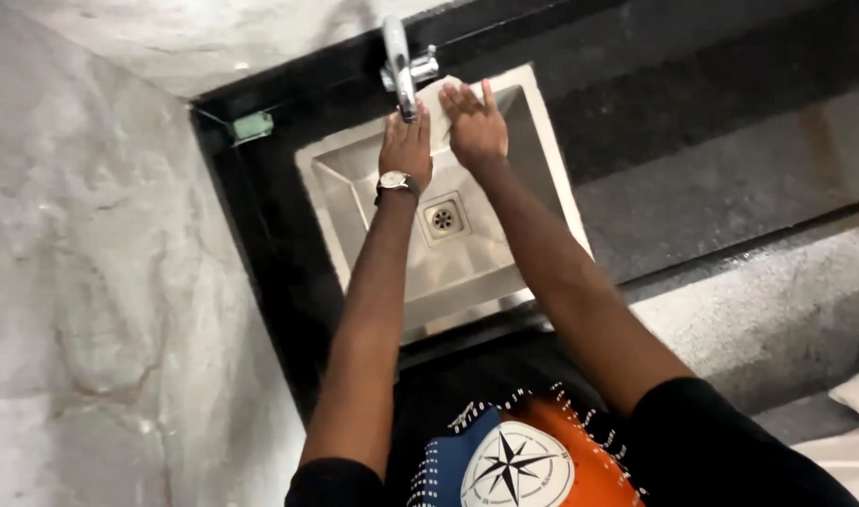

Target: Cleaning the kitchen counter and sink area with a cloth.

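You are reaching over the steel sink (pixel 335 202), both hands under the chrome tap (pixel 398 58): your right hand (pixel 476 127) lying flat, fingers spread, your left hand (pixel 407 145) loosely open, empty; a small green block (pixel 252 126) is sitting on the black counter's corner

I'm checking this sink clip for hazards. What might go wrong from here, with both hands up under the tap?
The wristwatch on the left hand sits right below the tap, so it may get wet. The pale flat thing under the right hand leans on the sink's back wall and might slip toward the drain.
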